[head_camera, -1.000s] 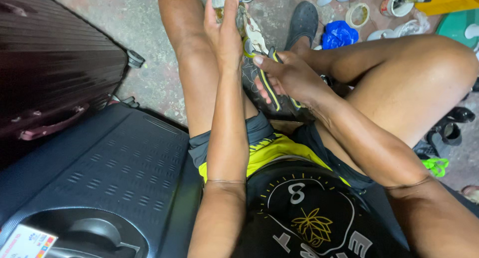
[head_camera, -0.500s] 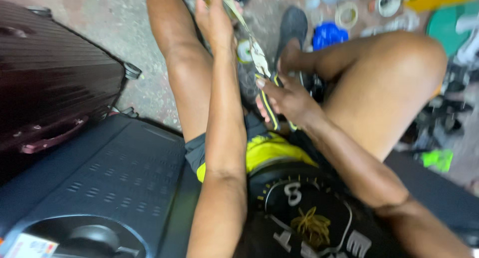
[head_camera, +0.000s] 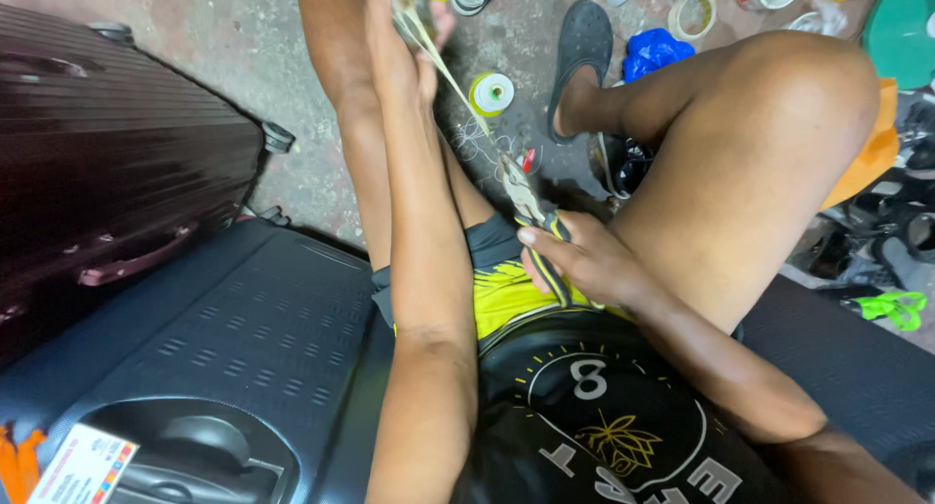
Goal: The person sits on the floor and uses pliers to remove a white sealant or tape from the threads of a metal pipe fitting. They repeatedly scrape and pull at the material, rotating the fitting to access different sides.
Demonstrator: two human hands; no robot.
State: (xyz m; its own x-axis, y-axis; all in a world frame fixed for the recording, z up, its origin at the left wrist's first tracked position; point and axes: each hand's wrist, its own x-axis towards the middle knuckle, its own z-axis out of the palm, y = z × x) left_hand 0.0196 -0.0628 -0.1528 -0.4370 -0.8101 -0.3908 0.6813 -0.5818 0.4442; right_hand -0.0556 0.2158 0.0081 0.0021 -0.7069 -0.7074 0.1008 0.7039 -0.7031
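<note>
Nearest, a pair of pliers (head_camera: 531,207) with yellow-and-black grips is clasped in the right hand (head_camera: 575,265), the fingers wrapped tightly round the handles just above the lap. From the metal nose of the pliers a pale thread (head_camera: 458,80) is drawn taut, running straight up and away to the left hand (head_camera: 404,22), whose fingers are pinched closed on its far end near the top edge of the view; what else is held there cannot be told.

To the left a dark grey suitcase (head_camera: 224,358) lies flat against the thigh, with a maroon suitcase (head_camera: 107,163) beyond it. The bare concrete floor (head_camera: 263,56) is seen between the legs and the cases. Farther off, a spool of thread (head_camera: 492,92) stands on the floor just beside the taut thread, with a black shoe (head_camera: 582,46), a blue bag (head_camera: 654,53) and a roll of tape (head_camera: 693,14) crowded towards the far edge.
</note>
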